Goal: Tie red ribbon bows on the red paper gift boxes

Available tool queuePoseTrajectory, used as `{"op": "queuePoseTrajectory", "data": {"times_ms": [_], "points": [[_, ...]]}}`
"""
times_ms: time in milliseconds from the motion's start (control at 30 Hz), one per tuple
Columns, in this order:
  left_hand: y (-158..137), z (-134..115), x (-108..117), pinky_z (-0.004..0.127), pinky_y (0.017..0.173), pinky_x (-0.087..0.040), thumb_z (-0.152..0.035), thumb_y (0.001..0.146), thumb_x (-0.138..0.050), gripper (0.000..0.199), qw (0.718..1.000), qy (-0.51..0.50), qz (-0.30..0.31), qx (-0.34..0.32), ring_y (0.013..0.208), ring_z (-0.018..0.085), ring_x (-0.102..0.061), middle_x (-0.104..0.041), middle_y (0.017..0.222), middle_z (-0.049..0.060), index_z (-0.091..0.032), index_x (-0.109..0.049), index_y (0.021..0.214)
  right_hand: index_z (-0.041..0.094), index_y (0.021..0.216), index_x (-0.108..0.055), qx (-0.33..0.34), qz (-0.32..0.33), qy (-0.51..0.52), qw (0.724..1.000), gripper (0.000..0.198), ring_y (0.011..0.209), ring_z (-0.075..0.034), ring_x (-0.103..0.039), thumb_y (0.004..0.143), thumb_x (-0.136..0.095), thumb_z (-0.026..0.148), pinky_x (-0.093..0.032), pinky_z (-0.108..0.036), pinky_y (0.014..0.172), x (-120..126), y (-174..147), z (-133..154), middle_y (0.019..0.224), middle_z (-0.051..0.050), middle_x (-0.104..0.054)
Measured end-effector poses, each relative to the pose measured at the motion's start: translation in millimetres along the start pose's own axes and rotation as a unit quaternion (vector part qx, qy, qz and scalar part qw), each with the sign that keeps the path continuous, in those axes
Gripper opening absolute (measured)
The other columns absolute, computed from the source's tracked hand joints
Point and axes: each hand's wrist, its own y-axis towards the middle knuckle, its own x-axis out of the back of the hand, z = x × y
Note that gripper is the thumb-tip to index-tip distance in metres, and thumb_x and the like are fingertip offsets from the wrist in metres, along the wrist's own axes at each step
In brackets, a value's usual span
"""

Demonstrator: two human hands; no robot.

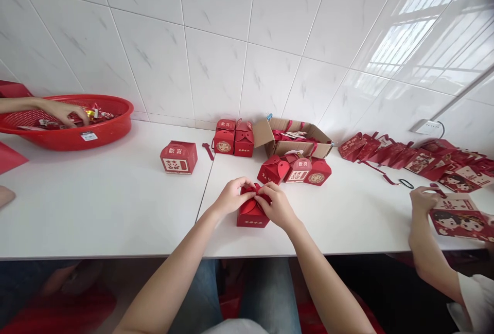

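A small red gift box (252, 218) with pale lettering stands upright near the table's front edge. My left hand (236, 196) has its fingers closed on the left of the box's top, where red flaps or ribbon meet. From the right, my right hand (276, 204) pinches the same top, its fingertips close to the left ones. What exactly lies between the fingertips is partly hidden. Just behind stand several folded gift boxes (295, 170) in red and white. Off to the left is another red and white gift box (179, 158).
A cardboard box (301, 144) of ribbons and two red boxes (233, 138) stand by the wall. At left, a co-worker's hand (64, 111) reaches into a red basket (104, 133). At right, another person's hand (422, 199) holds a printed bag (455, 218) near a row of red packages (386, 151).
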Motion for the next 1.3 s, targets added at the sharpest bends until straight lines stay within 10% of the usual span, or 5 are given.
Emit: {"op": "queuePoseTrajectory", "data": {"times_ms": [167, 433, 900, 1300], "points": [[-0.9, 8.7, -6.6, 0.032, 0.088, -0.047, -0.018, 0.079, -0.057, 0.009, 0.999, -0.029, -0.024, -0.039, 0.091, 0.016, -0.060, -0.062, 0.093, 0.003, -0.019, -0.056, 0.088, 0.019, 0.075, -0.061, -0.089, 0.035, 0.121, 0.988, 0.018, 0.128, -0.028, -0.039, 0.084, -0.055, 0.034, -0.028, -0.045, 0.107, -3.4, 1.3, -5.1, 0.130, -0.012, -0.049], [-2.7, 14.0, -15.5, 0.036, 0.088, -0.046, -0.021, 0.078, -0.060, 0.022, 0.992, 0.050, -0.110, -0.028, 0.094, 0.019, -0.058, -0.061, 0.096, 0.003, -0.021, -0.053, 0.098, 0.018, 0.067, -0.063, -0.171, 0.005, 0.283, 0.944, 0.028, 0.130, -0.027, -0.040, 0.081, -0.057, 0.042, -0.032, -0.040, 0.106, -14.0, -1.1, -9.8, 0.136, -0.012, -0.048], [-18.0, 4.6, -10.3, 0.037, 0.082, -0.048, -0.024, 0.081, -0.061, 0.012, 0.977, 0.195, -0.066, -0.056, 0.085, 0.021, -0.061, -0.069, 0.084, 0.004, -0.023, -0.072, 0.078, 0.017, 0.077, -0.067, -0.189, -0.050, 0.196, 0.961, 0.025, 0.128, -0.026, -0.044, 0.086, -0.052, 0.035, -0.037, -0.042, 0.105, -23.9, -12.3, 2.0, 0.126, -0.014, -0.056], [-22.5, -4.6, -0.6, 0.034, 0.082, -0.047, -0.018, 0.080, -0.056, 0.014, 0.981, 0.176, -0.059, -0.050, 0.086, 0.020, -0.065, -0.071, 0.088, 0.004, -0.022, -0.069, 0.081, 0.022, 0.101, -0.052, -0.111, -0.094, 0.021, 0.989, 0.018, 0.076, -0.019, -0.062, 0.085, -0.050, 0.031, -0.048, -0.040, 0.081, 4.9, -35.9, 2.2, 0.078, -0.002, -0.062]]}}
